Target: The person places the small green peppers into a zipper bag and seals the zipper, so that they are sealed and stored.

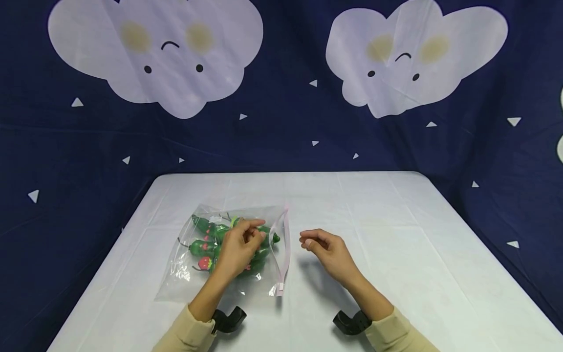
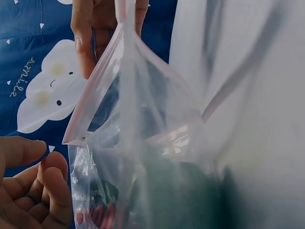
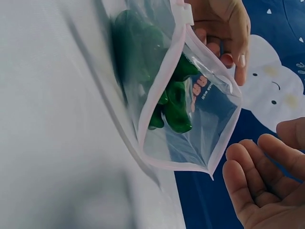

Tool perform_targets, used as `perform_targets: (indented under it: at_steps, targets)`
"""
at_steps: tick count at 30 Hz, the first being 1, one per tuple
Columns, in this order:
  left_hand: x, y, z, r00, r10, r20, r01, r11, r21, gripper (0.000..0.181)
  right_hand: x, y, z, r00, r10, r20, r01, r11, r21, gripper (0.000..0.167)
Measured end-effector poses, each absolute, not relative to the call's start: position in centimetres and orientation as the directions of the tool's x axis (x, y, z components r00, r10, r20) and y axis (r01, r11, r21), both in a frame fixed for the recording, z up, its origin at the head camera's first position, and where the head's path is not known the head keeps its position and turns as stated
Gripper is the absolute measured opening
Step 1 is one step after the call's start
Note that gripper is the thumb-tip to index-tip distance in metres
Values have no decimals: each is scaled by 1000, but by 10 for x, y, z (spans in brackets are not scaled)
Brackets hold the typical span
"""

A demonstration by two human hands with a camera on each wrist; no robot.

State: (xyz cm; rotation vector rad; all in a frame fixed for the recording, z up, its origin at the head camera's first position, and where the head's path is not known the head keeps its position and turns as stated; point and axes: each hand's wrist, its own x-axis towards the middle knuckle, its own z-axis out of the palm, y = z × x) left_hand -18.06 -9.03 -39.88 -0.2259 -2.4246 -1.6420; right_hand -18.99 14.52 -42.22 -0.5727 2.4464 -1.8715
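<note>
On the white table lies a clear plastic zip bag (image 1: pixel 180 281) with a pink-edged mouth that gapes toward the right. Inside are several glossy green, pepper-like pieces (image 3: pixel 177 107) and a red strawberry-like piece (image 1: pixel 205 263); their exact kind is unclear. A white slider (image 3: pixel 188 14) sits at one end of the pink zip. Above the bag hovers my left hand (image 1: pixel 237 250), its fingers loosely bent with nothing seen between them, hiding part of the contents. To the right of the bag's mouth, my right hand (image 1: pixel 331 254) hangs over the table with relaxed, slightly bent fingers, holding nothing.
The white table (image 1: pixel 418 274) has rounded far corners. Behind it hangs a dark blue cloth (image 1: pixel 281 98) printed with clouds and small white triangles. A black wrist device (image 1: pixel 229 320) is on the left wrist, another black device (image 1: pixel 351 322) on the right.
</note>
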Motion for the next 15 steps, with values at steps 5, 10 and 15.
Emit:
perform_targets:
  at_steps: [5,10,15]
  targets:
    - [-172,-90,-404,-979,-7,201,188,325,927,22,-187,144,-424,-936,-292,199,-268,222,-937,24]
    - [-158,-86,-395,-986,-29,166,150,292,945,20,-184,143,-424,-942,-287,172,-242,230,-943,23]
    - [-147,-84,-391,-991,-20,135,126,246,961,19,-181,141,-424,-952,-270,144,-216,261,-941,20]
